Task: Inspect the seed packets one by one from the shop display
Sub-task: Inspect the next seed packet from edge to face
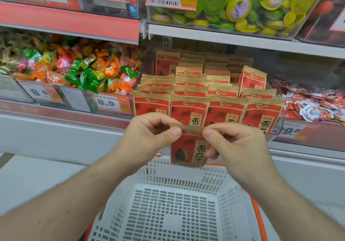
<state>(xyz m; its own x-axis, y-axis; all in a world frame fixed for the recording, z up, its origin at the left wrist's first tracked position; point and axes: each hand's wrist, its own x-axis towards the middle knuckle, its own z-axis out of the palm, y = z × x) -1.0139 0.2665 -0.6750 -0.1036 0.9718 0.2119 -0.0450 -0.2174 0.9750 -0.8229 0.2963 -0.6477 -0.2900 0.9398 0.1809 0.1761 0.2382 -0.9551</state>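
While both hands, left hand (pixel 149 136) and right hand (pixel 235 145), pinch top edge, seed packet (pixel 188 150) hangs upright, long axis vertical.

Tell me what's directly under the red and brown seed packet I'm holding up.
A white perforated plastic basket sits below the red and brown seed packet; its visible floor holds nothing. My forearms cover its side edges.

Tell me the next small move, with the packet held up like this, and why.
Probably turn the packet over to check its back. Both the left hand and the right hand pinch its top edge, only the front faces the camera, and it hangs above the basket.
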